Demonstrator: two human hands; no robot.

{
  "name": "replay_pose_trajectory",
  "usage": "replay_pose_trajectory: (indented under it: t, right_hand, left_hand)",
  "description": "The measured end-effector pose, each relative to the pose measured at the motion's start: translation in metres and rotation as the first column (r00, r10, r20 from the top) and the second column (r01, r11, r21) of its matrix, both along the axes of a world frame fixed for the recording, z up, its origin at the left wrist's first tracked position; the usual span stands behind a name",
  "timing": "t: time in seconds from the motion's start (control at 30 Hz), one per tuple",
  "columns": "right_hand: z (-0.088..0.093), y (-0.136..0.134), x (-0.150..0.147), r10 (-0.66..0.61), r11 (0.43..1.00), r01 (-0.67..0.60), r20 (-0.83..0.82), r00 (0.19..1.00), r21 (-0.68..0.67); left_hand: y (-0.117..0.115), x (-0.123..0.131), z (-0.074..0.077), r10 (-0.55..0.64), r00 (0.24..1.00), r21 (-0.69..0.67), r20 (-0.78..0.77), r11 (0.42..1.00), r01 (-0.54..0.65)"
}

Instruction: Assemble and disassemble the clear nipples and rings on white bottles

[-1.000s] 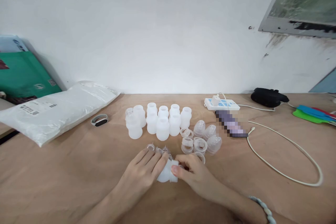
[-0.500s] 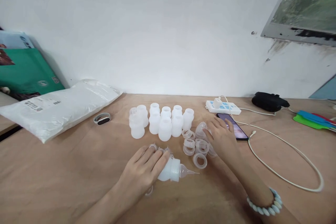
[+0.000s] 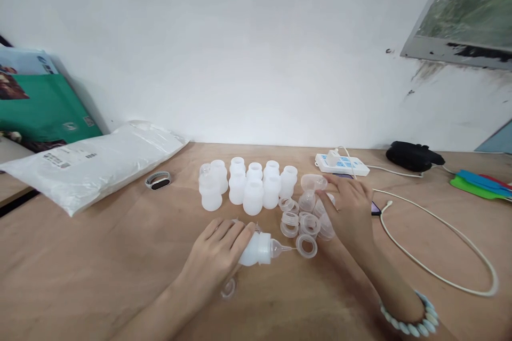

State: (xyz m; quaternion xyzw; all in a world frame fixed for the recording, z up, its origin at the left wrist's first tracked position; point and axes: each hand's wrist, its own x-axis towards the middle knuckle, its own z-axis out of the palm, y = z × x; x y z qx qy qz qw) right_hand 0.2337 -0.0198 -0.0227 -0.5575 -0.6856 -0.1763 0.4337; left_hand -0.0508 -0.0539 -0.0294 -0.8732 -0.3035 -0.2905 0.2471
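My left hand (image 3: 216, 254) lies over a small white plastic bottle (image 3: 256, 249) that rests on its side on the wooden table (image 3: 100, 256), its clear pointed nozzle aimed right. My right hand (image 3: 349, 209) is lifted over a heap of clear caps and rings (image 3: 306, 219), pinching a clear dome cap (image 3: 314, 182) in its fingertips. Behind them stands a cluster of several upright white bottles (image 3: 248, 185) with open necks. A clear ring (image 3: 229, 287) lies by my left wrist.
A white plastic bag (image 3: 92, 162) and a grey wristband (image 3: 158, 180) lie at the left, green cartons (image 3: 40, 112) behind them. A power strip (image 3: 342, 164), a phone partly under my right hand, a looping white cable (image 3: 436, 234), a black pouch (image 3: 414, 152) and coloured sheets (image 3: 480, 181) fill the right side.
My right hand left the lying bottle, reached to the heap of caps, and now lifts a clear dome cap. The left hand stayed on the bottle, whose nozzle is now uncovered.
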Motion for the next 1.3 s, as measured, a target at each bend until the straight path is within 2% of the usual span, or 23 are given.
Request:
replay_pose_trajectory:
  t: [0.03, 0.1, 0.2, 0.27, 0.37, 0.57, 0.73, 0.87, 1.03, 1.13, 1.23, 1.3]
  right_hand:
    - [0.002, -0.004, -0.003, 0.088, 0.996, -0.087, -0.116, 0.989, 0.006]
    - [0.005, -0.014, -0.009, 0.301, 0.946, -0.324, -0.326, 0.896, -0.018]
    - [0.008, -0.024, -0.019, 0.529, 0.769, -0.637, -0.506, 0.681, -0.054]
    - [0.009, -0.028, -0.024, 0.592, 0.682, -0.727, -0.521, 0.615, -0.082]
    - [0.010, -0.029, -0.028, 0.613, 0.645, -0.744, -0.465, 0.639, -0.172]
    - [0.002, -0.032, -0.037, 0.633, 0.654, -0.714, -0.337, 0.697, -0.250]
    - [-0.005, -0.034, -0.044, 0.731, 0.593, -0.775, -0.258, 0.632, -0.218]
    - [-0.009, -0.035, -0.048, 0.745, 0.576, -0.797, -0.285, 0.603, -0.181]
    - [-0.012, -0.039, -0.052, 0.718, 0.577, -0.793, -0.340, 0.607, -0.197]
    - [-0.013, -0.041, -0.055, 0.706, 0.600, -0.775, -0.326, 0.629, -0.195]
    - [-0.013, -0.042, -0.058, 0.706, 0.619, -0.769, -0.315, 0.634, -0.160]
    - [-0.011, -0.043, -0.059, 0.702, 0.631, -0.762, -0.310, 0.641, -0.148]
  left_hand:
    - [0.000, -0.001, 0.000, 0.005, 1.000, -0.033, 0.009, 0.999, -0.004]
    - [0.002, -0.002, -0.002, 0.020, 0.999, -0.104, 0.031, 0.994, -0.017]
    - [0.004, -0.005, -0.003, 0.066, 0.996, -0.187, 0.063, 0.981, -0.053]
    - [0.006, -0.007, -0.003, 0.094, 0.993, -0.212, 0.070, 0.974, -0.077]
    - [0.008, -0.008, -0.003, 0.103, 0.993, -0.213, 0.064, 0.973, -0.087]
    - [0.005, -0.006, -0.002, 0.069, 0.996, -0.177, 0.055, 0.982, -0.058]
    - [0.003, -0.007, -0.002, 0.058, 0.998, -0.229, 0.011, 0.972, -0.054]
    - [0.003, -0.008, 0.000, 0.057, 0.997, -0.221, -0.043, 0.973, -0.066]
    - [0.004, -0.009, 0.002, 0.039, 0.990, -0.084, -0.133, 0.995, -0.050]
    - [0.007, -0.011, 0.001, 0.027, 0.988, -0.050, -0.149, 0.998, -0.035]
    - [0.009, -0.012, 0.001, 0.001, 0.994, -0.084, -0.111, 0.996, -0.010]
    - [0.009, -0.011, 0.002, -0.016, 0.999, -0.180, -0.038, 0.984, 0.009]
